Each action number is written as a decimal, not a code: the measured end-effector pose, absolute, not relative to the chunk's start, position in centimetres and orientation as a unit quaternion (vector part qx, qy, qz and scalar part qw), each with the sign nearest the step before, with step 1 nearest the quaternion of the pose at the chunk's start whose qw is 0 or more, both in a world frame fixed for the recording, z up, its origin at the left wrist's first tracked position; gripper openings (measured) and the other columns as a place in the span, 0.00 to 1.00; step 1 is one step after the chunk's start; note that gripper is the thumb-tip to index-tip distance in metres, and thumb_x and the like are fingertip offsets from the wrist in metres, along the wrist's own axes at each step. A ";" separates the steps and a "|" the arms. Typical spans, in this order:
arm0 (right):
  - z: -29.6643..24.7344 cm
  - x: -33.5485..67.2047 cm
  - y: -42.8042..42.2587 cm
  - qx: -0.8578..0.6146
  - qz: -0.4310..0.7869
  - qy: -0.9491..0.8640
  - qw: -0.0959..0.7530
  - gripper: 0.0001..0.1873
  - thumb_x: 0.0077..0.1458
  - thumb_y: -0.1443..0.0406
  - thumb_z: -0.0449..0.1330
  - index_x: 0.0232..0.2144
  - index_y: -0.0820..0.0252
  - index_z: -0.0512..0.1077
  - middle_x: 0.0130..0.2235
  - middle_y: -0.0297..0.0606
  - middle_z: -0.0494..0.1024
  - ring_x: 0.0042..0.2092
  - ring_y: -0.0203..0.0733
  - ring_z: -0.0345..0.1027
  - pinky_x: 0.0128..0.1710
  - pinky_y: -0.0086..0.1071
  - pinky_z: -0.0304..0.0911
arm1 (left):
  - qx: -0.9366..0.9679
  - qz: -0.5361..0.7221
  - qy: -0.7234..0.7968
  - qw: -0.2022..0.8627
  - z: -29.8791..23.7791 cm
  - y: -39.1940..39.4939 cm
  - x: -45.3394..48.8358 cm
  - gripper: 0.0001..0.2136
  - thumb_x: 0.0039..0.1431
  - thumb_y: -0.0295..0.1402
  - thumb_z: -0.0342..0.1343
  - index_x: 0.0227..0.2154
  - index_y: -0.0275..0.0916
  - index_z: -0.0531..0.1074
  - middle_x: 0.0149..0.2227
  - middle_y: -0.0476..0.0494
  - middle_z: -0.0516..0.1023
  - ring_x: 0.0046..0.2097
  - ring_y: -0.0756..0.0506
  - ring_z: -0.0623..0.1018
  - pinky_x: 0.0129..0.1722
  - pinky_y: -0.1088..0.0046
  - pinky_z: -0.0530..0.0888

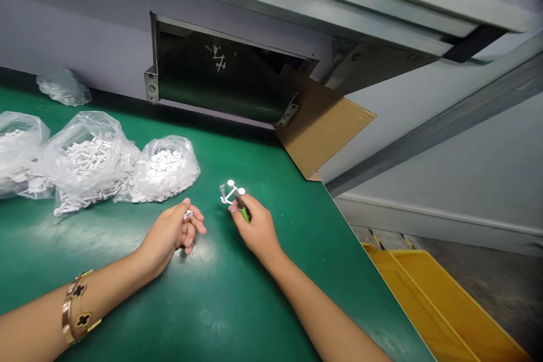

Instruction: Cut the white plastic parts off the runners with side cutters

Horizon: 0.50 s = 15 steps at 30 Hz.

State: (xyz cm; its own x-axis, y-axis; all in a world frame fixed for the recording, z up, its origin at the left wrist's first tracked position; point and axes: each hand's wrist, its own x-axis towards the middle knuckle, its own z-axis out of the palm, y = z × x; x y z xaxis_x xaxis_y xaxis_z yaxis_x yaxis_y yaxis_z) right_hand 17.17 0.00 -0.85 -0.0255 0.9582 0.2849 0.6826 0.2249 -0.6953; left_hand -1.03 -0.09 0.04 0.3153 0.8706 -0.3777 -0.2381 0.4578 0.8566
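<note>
Head view, closest first: your left forearm lies along the worktop, a gold bracelet on its wrist, and your left hand rests on its edge with the fingers loosely curled. A small white plastic bit sits at those fingers, though how firmly they hold it is hard to tell. Your right hand is angled in from the other side, narrowly pinching a green-handled tool, whose exact kind is hidden by your fingers. A branched white plastic piece stands just beyond the fingertips and seems to be held with the tool, though the grip on it is unclear.

With your left fingers this relaxed, the small bit could drop and get lost among similar white parts. The tool's end sits close to the branched piece, so a slip could flick that piece away or mark it. Just past your left hand, a plastic bag of white discs and a bag of white branched parts lie open, and a knock from your arm could spill them. Farther back are another plastic bag, a dark green belt in a wall opening, and brown cardboard. A yellow bin sits below the worktop's edge.
</note>
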 end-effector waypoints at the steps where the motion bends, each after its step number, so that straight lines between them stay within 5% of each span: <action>1: -0.6 17.4 -0.1 -0.590 0.232 -0.660 0.403 0.07 0.53 0.63 0.50 0.25 0.58 0.63 0.26 0.32 0.66 0.29 0.36 0.60 0.30 0.29 0.55 | 0.340 0.387 0.444 0.733 0.0 -0.1 -1.0 0.13 0.58 0.41 0.45 0.28 0.35 0.66 0.25 0.45 0.73 0.17 0.54 0.63 0.15 0.78 0.64; 5: 0.0 17.8 -0.9 -0.508 0.365 -0.622 0.471 0.08 0.53 0.61 0.49 0.24 0.58 0.60 0.25 0.31 0.64 0.29 0.36 0.59 0.31 0.29 0.56 | 0.320 0.398 0.430 0.744 -0.3 0.0 -1.0 0.09 0.56 0.36 0.50 0.32 0.34 0.66 0.30 0.46 0.70 0.24 0.54 0.68 0.22 0.78 0.68; 10: 0.8 17.0 -1.9 -0.424 0.384 -0.738 0.357 0.08 0.52 0.63 0.49 0.23 0.57 0.58 0.25 0.31 0.62 0.28 0.35 0.56 0.30 0.30 0.54 | 0.411 0.332 0.453 0.718 -0.5 0.2 -1.2 0.18 0.55 0.48 0.46 0.26 0.35 0.64 0.21 0.55 0.58 0.18 0.57 0.55 0.15 0.81 0.53; 15: 1.5 16.4 -2.6 -0.382 0.350 -0.786 0.338 0.09 0.52 0.64 0.49 0.21 0.57 0.56 0.24 0.31 0.61 0.27 0.35 0.54 0.28 0.29 0.54 | 0.574 0.269 0.490 0.599 -0.6 0.1 -1.4 0.21 0.56 0.52 0.41 0.23 0.37 0.61 0.20 0.55 0.57 0.20 0.54 0.57 0.20 0.78 0.56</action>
State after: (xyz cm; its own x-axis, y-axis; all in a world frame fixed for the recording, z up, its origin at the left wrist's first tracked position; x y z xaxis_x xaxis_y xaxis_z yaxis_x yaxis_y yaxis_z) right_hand 16.38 -2.60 1.52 -0.4796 0.8368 0.2643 0.3631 0.4634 -0.8083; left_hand -1.38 0.10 -0.58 0.3760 0.8841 -0.2775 0.2401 0.1963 0.9507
